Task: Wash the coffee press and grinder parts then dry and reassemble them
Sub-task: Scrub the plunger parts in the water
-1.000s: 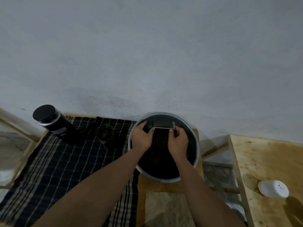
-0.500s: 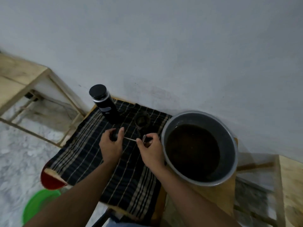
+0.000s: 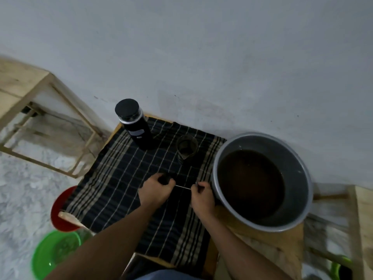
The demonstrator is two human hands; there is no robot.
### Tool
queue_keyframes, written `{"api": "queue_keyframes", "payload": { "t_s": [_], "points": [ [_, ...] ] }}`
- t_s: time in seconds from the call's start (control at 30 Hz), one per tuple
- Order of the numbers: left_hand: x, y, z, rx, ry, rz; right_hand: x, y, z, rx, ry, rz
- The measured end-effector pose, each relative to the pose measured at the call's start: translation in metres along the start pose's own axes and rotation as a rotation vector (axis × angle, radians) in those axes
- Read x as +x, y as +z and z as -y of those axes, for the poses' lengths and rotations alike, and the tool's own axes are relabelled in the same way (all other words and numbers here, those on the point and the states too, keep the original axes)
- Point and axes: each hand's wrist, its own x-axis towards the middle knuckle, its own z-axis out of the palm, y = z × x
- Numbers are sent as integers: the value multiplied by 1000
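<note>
The thin metal rod (image 3: 182, 186) lay almost level between the two hands, its long axis running left to right across the person's front, just above the dark striped cloth (image 3: 121, 178). The left hand (image 3: 155, 190) was curled round the black knob (image 3: 165, 179) at the rod's left end. The right hand (image 3: 202, 197) pinched the rod's right end between thumb and fingertips; whatever small piece sat at that end was too small to make out. So the part was held at both ends, with its bare middle spanning the gap between the hands.

The right hand was the one nearer the metal basin (image 3: 262, 136) of brown water, almost touching its outer wall. The left hand was nearer the open middle of the cloth. The glass jug (image 3: 186, 147) stood beyond the hands, and the black grinder (image 3: 135, 126) stood upright further back to the left. Setting the part down to dry would probably mean lowering it flat, with the same left-to-right lie.

A second earlier the same two-handed hold had been over the far side of the basin. Half a second earlier it had already crossed onto the cloth, and by this moment it remained there in much the same pose.
</note>
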Motion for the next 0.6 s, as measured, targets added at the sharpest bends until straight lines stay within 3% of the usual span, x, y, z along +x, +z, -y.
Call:
{"api": "queue_keyframes", "payload": {
  "t_s": [0.13, 0.3, 0.43, 0.5, 0.6],
  "points": [
    [23, -8, -12, 69, 185, -69, 0, 2, 19, -46, -80, -73],
    [65, -13, -39, 122, 458, 118, 12, 11, 65, 39, -272, -113],
    [96, 4, -34, -65, 584, 252, 24, 6, 106, 24, -311, -40],
    [90, -4, -40, -90, 618, 218, 26, 4, 115, -48, -328, -46],
    [79, -9, -49, 2, 716, 28, 21, -8, 121, 4, -370, -154]
  ]
}}
